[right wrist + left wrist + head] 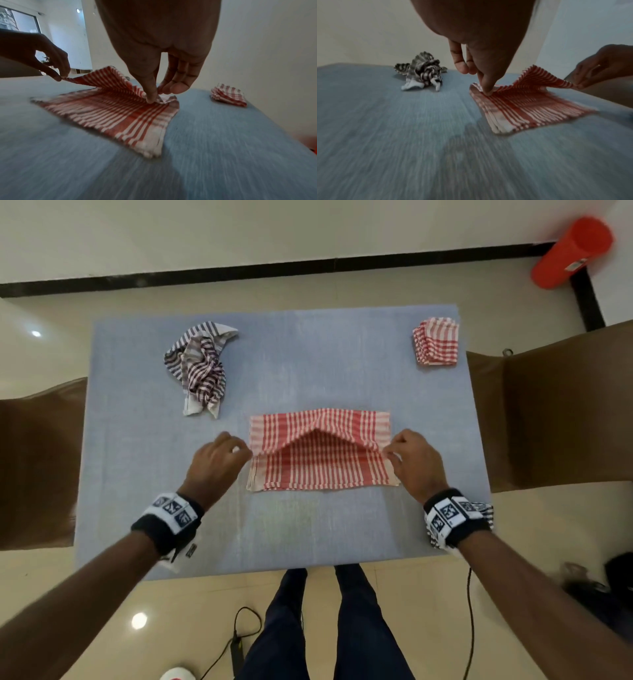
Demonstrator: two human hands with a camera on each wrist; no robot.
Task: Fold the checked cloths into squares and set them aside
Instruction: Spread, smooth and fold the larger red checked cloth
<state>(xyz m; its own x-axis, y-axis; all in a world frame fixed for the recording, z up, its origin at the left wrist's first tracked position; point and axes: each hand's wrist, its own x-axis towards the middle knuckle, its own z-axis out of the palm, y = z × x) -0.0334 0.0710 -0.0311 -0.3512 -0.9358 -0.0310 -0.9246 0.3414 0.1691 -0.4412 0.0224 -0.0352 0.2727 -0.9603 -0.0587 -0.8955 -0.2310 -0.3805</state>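
Here the left hand [219, 455] and right hand [412, 460] each pinch an upper-layer corner of the red checked cloth [322, 470] at table [137, 440] centre; keeping both corners level should land edges flush.

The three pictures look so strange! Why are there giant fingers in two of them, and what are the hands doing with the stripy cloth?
No machine here: a person wears three cameras. One sits on the head and looks down at both arms. One sits on each wrist, so those fingers look huge. On the blue-grey cloth-covered table lies a red-and-white checked cloth, folded into a long strip. The left hand pinches its left end, and the right hand pinches its right end; the far edge is lifted between them. At the far right sits an already folded red-and-white checked square. At the far left waits a crumpled dark-and-white checked cloth.
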